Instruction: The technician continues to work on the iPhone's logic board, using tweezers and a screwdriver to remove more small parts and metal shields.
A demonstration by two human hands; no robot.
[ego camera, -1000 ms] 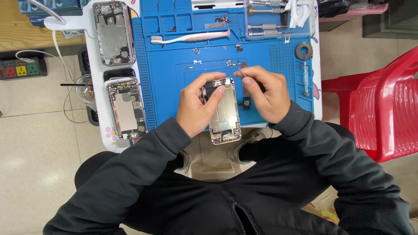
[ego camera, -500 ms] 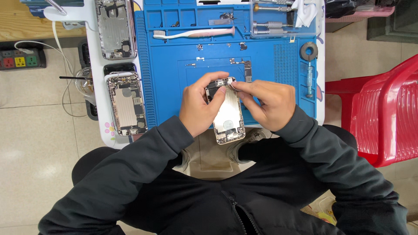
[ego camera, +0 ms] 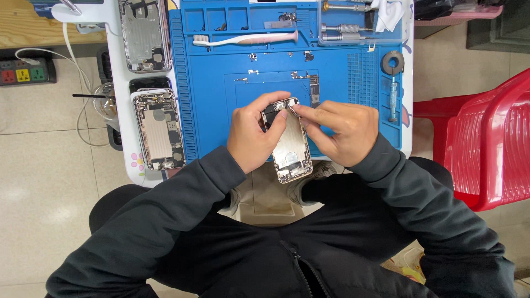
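An opened phone housing [ego camera: 291, 149], silver inside, lies tilted over the near edge of the blue work mat [ego camera: 221, 99]. My left hand [ego camera: 253, 132] grips its left side, fingers curled over the top end. My right hand [ego camera: 338, 131] rests on the right side, with thumb and forefinger pinched at the top corner of the housing. Whether the fingers pinch a small part I cannot tell. Both arms wear dark sleeves.
Two other opened phone housings [ego camera: 159, 130] [ego camera: 144, 36] lie left of the mat. A toothbrush [ego camera: 243, 40], small parts and screwdrivers [ego camera: 342, 27] sit at the mat's far side. A red plastic chair [ego camera: 486, 143] stands at the right; a power strip [ego camera: 25, 72] lies on the floor, left.
The view has shifted slightly. My hands stay on the housing; the right fingers have moved a little toward its top corner.
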